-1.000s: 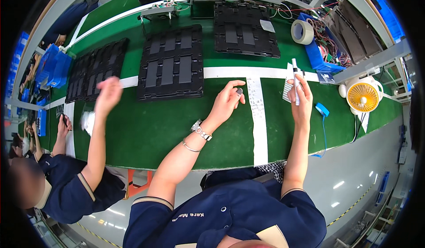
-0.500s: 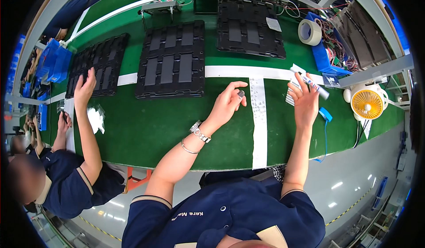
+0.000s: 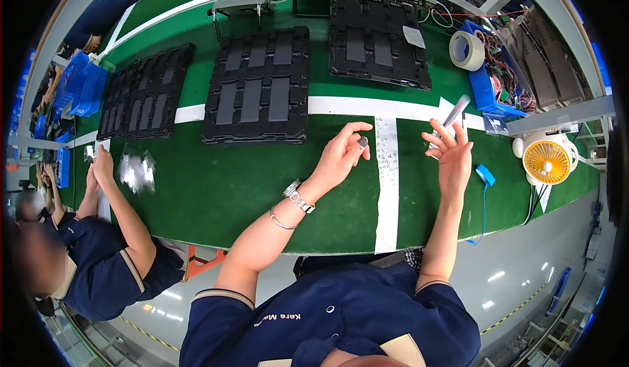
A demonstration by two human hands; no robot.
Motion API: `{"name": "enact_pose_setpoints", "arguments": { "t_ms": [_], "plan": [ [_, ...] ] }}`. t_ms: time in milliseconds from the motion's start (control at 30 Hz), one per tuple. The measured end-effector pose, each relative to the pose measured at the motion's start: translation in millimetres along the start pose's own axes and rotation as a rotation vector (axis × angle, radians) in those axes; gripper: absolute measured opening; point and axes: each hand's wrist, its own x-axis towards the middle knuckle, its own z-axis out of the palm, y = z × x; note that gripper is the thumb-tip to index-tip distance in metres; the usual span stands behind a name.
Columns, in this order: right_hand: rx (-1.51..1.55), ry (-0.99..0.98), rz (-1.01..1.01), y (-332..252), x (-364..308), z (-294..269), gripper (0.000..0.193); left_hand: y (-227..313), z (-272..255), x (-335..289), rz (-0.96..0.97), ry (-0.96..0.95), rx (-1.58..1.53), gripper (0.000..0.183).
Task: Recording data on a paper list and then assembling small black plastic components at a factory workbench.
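My left hand [image 3: 345, 152] is over the green table, fingers curled round a small grey cap [image 3: 362, 142]. My right hand [image 3: 451, 154] is palm up with its fingers spread. A white marker pen [image 3: 457, 110], blurred by motion, rises slanted from between those fingers; its lower end is hidden behind them. Between my hands a white paper strip [image 3: 386, 197] with handwriting runs to the table's near edge. Partly hidden behind the right hand lies a white sheet [image 3: 443, 105]. To its right is a blue band [image 3: 485, 174] with a blue cord.
Black plastic trays [image 3: 257, 85] with grey rectangular parts stand across the table. At the right are a tape roll [image 3: 460, 64], a blue bin [image 3: 486, 91] of wires and a yellow-and-white fan [image 3: 547, 163]. A co-worker [image 3: 98, 262] sits at the left, near clear plastic bags [image 3: 136, 172].
The marker pen has swung from lying across my right fingers to standing up steeply. My left hand has barely moved. The co-worker's raised hand has come down to join the other.
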Motion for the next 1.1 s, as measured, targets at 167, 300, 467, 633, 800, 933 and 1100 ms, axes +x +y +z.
{"name": "enact_pose_setpoints", "arguments": {
  "t_ms": [167, 300, 467, 633, 800, 933, 1100],
  "plan": [
    [-0.115, -0.095, -0.005, 13.6, 0.3, -36.2, 0.041, 0.2, 1.2, 0.9, 0.0, -0.006, 0.011, 0.029],
    [-0.086, -0.107, 0.145, 3.7, -0.4, -32.2, 0.055, 0.4, 0.0, 0.3, -0.011, -0.005, 0.016, 0.029],
    [-0.077, 0.015, 0.028, -5.1, -3.3, 3.3, 0.059, -2.4, -0.5, 0.7, -0.003, -0.01, 0.03, 0.03],
    [0.035, -0.11, 0.077, 2.6, -0.6, -25.0, 0.03, -2.6, 0.0, 0.2, -0.006, -0.022, 0.016, 0.031],
    [0.017, 0.011, 0.078, 1.7, -3.5, -17.5, 0.021, -5.2, 0.6, 0.7, 0.004, -0.023, 0.019, 0.031],
    [0.034, -0.052, 0.071, -1.0, -3.0, -16.6, 0.029, -2.4, 0.0, 0.9, -0.001, -0.012, 0.033, 0.03],
    [0.186, -0.058, 0.128, 1.2, -1.1, -22.2, 0.037, -2.4, 0.2, 1.1, -0.007, -0.008, 0.036, 0.03]
  ]
}}
